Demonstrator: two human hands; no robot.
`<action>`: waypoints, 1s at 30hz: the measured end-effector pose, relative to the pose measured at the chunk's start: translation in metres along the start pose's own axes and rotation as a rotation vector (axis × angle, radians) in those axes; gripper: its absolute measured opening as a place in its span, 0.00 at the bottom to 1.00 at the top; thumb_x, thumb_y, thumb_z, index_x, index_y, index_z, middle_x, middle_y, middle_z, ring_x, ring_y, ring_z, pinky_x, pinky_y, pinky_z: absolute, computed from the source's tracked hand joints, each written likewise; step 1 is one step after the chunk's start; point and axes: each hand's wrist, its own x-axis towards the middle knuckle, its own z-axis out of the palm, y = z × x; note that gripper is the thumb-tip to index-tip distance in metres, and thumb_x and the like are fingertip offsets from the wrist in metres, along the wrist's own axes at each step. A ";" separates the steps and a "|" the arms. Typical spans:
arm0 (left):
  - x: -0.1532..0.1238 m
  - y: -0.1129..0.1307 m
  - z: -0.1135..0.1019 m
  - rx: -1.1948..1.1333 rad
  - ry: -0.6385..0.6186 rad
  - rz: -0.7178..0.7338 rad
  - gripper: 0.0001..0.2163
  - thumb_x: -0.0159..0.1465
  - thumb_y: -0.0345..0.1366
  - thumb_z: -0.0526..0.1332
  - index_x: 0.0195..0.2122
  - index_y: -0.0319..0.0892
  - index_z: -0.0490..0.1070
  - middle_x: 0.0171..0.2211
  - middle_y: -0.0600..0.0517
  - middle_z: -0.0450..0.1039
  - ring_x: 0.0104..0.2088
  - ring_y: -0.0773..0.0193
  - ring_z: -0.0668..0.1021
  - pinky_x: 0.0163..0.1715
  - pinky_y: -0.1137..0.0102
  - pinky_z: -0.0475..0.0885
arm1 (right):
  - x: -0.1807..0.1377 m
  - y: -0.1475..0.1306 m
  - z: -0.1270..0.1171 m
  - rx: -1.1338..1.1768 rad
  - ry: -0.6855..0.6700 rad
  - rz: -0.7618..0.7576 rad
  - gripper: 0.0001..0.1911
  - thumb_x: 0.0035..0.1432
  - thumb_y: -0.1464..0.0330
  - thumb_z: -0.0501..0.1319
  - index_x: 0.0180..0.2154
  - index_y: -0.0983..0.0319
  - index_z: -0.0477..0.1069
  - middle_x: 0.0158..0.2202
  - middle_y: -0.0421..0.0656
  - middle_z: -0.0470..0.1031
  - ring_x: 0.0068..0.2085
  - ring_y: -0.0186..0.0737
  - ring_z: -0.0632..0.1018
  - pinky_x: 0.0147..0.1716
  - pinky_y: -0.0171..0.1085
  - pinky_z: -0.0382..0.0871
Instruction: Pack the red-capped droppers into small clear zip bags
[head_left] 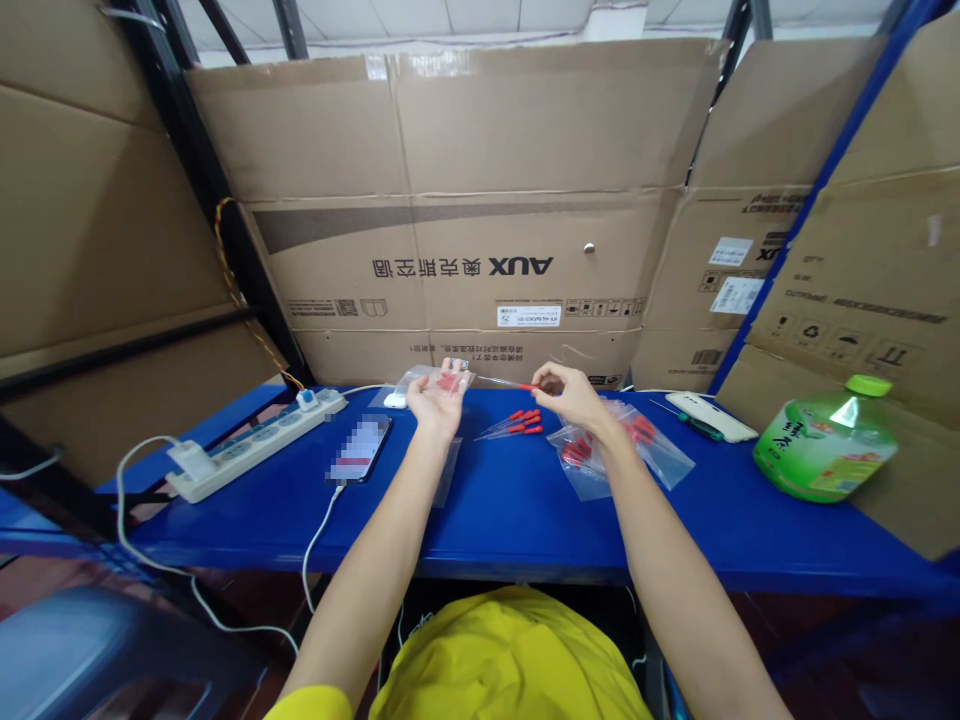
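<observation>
My left hand, palm up, holds a small clear plastic bag with something red in or on it. Between the fingers of my right hand is a glass dropper with a red rubber bulb, its thin clear tip directed left toward the bag. Several similar red-bulbed droppers lie on the blue table between my forearms. Under and beside my right wrist are clear bags holding more red bulbs. Another clear bag lies partly hidden behind my left forearm.
To the left are a phone on a cable and a white power strip. On the right stand a green bottle, a white flat case and a dark green screwdriver-like tool. Cardboard walls the blue table.
</observation>
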 end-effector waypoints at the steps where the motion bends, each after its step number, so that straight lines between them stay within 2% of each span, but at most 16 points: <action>1: 0.000 0.001 0.000 -0.012 0.004 0.021 0.26 0.62 0.34 0.51 0.61 0.34 0.67 0.61 0.36 0.72 0.65 0.49 0.73 0.60 0.54 0.74 | 0.000 -0.004 0.002 0.028 0.021 -0.020 0.06 0.54 0.65 0.63 0.35 0.60 0.72 0.30 0.40 0.79 0.32 0.38 0.77 0.35 0.36 0.70; 7: -0.001 -0.003 0.001 -0.005 -0.009 0.015 0.27 0.59 0.31 0.52 0.60 0.36 0.68 0.61 0.37 0.73 0.64 0.49 0.74 0.60 0.51 0.74 | -0.001 -0.020 0.018 0.065 -0.011 -0.076 0.05 0.53 0.67 0.64 0.34 0.60 0.72 0.28 0.38 0.76 0.29 0.36 0.75 0.33 0.36 0.69; 13: -0.010 -0.020 0.005 0.058 -0.037 -0.016 0.25 0.58 0.30 0.53 0.57 0.36 0.72 0.60 0.37 0.74 0.65 0.47 0.73 0.58 0.52 0.76 | -0.001 -0.026 0.038 0.064 -0.014 -0.126 0.06 0.57 0.65 0.66 0.37 0.60 0.75 0.31 0.39 0.80 0.31 0.37 0.77 0.34 0.35 0.70; 17: -0.019 -0.031 0.008 0.113 -0.087 -0.110 0.27 0.57 0.30 0.54 0.59 0.36 0.72 0.60 0.37 0.75 0.64 0.46 0.74 0.58 0.53 0.75 | -0.001 -0.023 0.056 0.058 0.002 -0.158 0.09 0.60 0.61 0.67 0.39 0.59 0.78 0.34 0.40 0.82 0.33 0.39 0.80 0.36 0.36 0.72; 23: -0.023 -0.037 0.008 0.157 -0.162 -0.236 0.32 0.55 0.33 0.54 0.63 0.32 0.69 0.60 0.33 0.74 0.62 0.41 0.76 0.59 0.47 0.74 | -0.002 -0.021 0.068 0.057 0.054 -0.159 0.07 0.62 0.67 0.63 0.43 0.58 0.77 0.41 0.42 0.84 0.41 0.42 0.84 0.39 0.37 0.73; 26: -0.023 -0.037 0.007 0.152 -0.163 -0.236 0.33 0.54 0.32 0.55 0.63 0.31 0.69 0.59 0.34 0.75 0.60 0.43 0.77 0.58 0.51 0.74 | -0.002 -0.020 0.070 0.038 0.116 -0.123 0.04 0.61 0.66 0.64 0.39 0.58 0.73 0.37 0.41 0.83 0.38 0.41 0.83 0.37 0.36 0.71; 30: -0.023 -0.040 0.006 0.161 -0.178 -0.246 0.33 0.55 0.32 0.55 0.63 0.28 0.69 0.53 0.33 0.78 0.54 0.45 0.81 0.55 0.53 0.76 | -0.002 -0.018 0.071 -0.002 0.169 -0.103 0.09 0.59 0.65 0.66 0.39 0.57 0.68 0.32 0.38 0.80 0.32 0.40 0.80 0.34 0.36 0.69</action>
